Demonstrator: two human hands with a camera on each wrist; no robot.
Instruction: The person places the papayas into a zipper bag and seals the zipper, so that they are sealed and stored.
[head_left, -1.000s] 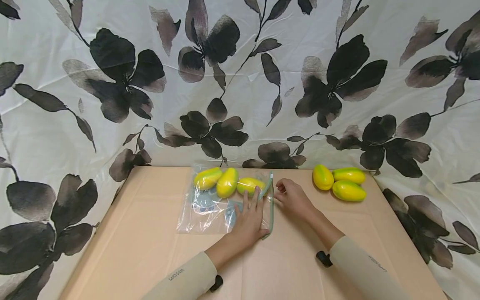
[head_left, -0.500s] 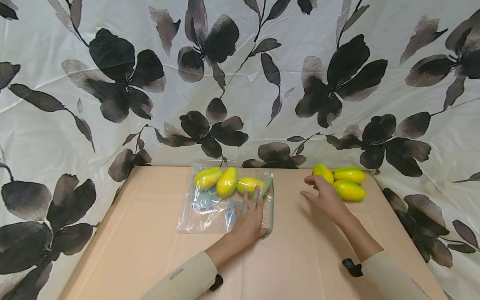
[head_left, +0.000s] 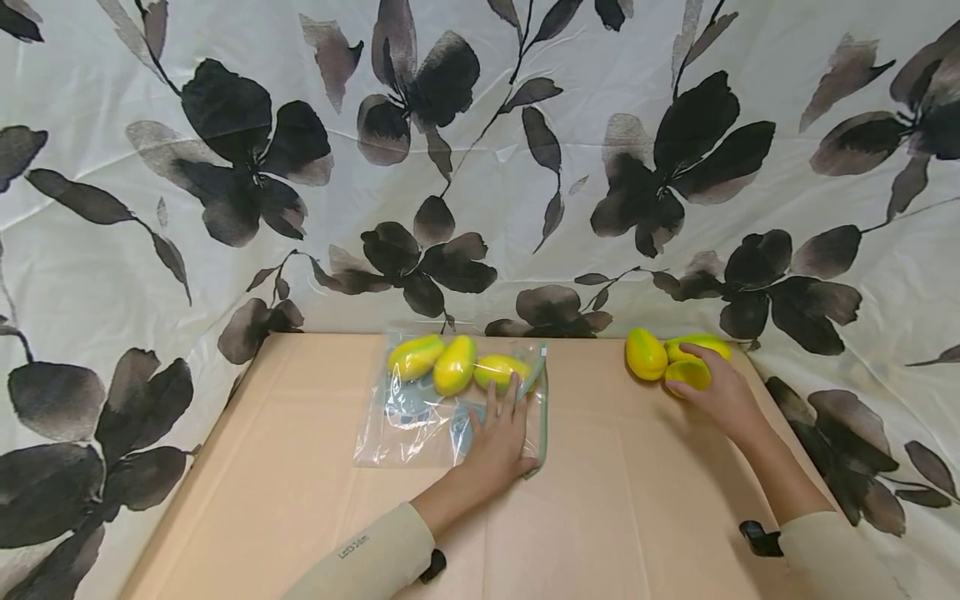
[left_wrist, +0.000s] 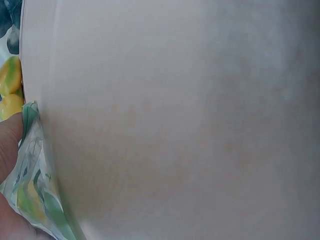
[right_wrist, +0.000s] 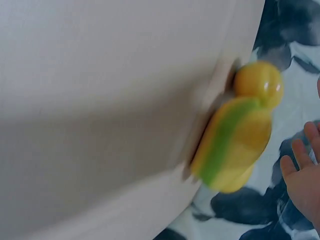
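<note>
A clear zip bag (head_left: 405,429) with a green-edged mouth lies flat near the table's far side, holding three yellow-green mangoes (head_left: 454,367). Across it rests my left hand (head_left: 491,442), fingers spread and straight, thumb by the mouth edge; the left wrist view shows the thumb (left_wrist: 7,145) against the crumpled bag (left_wrist: 35,155). At the far right my right hand (head_left: 723,396) holds the front mango (head_left: 686,375) of a group of three between thumb and fingers, covering its right end. Another mango (head_left: 646,355) lies left of it, and a third (head_left: 701,340) behind, partly hidden.
The light brown cardboard tabletop (head_left: 300,467) ends at a floral cloth (head_left: 525,208) behind and at the sides. In the right wrist view two blurred mangoes (right_wrist: 235,142) lie close to the table's edge.
My right hand has moved right from beside the bag's mouth to the loose mangoes and taken hold of the front one. The left hand and bag have stayed put.
</note>
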